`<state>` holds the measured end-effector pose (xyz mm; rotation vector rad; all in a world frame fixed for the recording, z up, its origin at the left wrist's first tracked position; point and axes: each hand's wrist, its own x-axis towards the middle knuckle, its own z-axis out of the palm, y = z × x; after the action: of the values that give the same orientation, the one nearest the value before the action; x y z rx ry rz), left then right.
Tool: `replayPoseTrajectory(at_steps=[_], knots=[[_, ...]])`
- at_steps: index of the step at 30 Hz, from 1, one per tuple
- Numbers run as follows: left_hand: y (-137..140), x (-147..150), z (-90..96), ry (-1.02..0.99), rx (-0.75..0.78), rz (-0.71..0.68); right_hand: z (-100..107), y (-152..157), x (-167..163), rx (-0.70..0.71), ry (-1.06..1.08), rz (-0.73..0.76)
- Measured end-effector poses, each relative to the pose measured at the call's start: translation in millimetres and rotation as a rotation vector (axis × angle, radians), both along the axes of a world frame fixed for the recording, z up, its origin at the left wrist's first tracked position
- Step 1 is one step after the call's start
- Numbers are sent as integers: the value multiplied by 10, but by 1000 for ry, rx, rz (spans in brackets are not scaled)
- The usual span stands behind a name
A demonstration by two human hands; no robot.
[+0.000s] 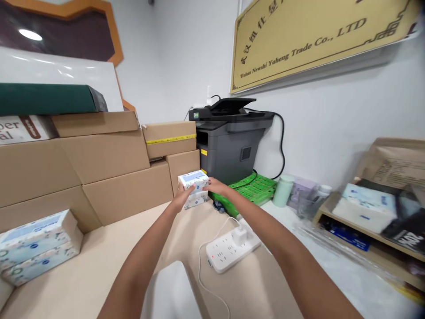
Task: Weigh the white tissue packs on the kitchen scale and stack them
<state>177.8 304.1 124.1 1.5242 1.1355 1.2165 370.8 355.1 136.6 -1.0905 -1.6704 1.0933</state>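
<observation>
Stretched inward at mid-frame, the left hand and right hand, fingers partly curled, grip opposite ends of a blue-and-white floral rectangular pack, stacked on a matching lower pack. The gold rectangular sign, upper right, reads "Wuhan Newshi Yuheng Trade Co., LTD".

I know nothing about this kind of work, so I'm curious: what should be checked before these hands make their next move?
1. Left hand on the upper tissue pack: ok, at its left end.
2. Right hand on that pack: ok, at its right end.
3. Firmness of grip: cannot tell.
4. Upper pack squarely over the lower pack: cannot tell.
5. White cable out of the way: not ok, lying loose between the forearms.
</observation>
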Motion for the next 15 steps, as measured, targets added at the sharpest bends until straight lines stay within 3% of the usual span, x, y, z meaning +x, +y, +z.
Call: replayPoseTrajectory(at_steps=[3,6,9,11,15], knots=[[-237,7,65,-69,58,-49,151,-202,62,20,21,40],[-792,-180,222,-82,163,-101,307,-658,205,63,59,72],[-1654,-463,438,27,246,-156,372,-1357,361,167,39,130],[-2324,-604,550,104,201,-155,322,-1862,413,229,-15,204],[-3509,-641,506,129,-11,-140,-70,-2635,303,184,-14,323]])
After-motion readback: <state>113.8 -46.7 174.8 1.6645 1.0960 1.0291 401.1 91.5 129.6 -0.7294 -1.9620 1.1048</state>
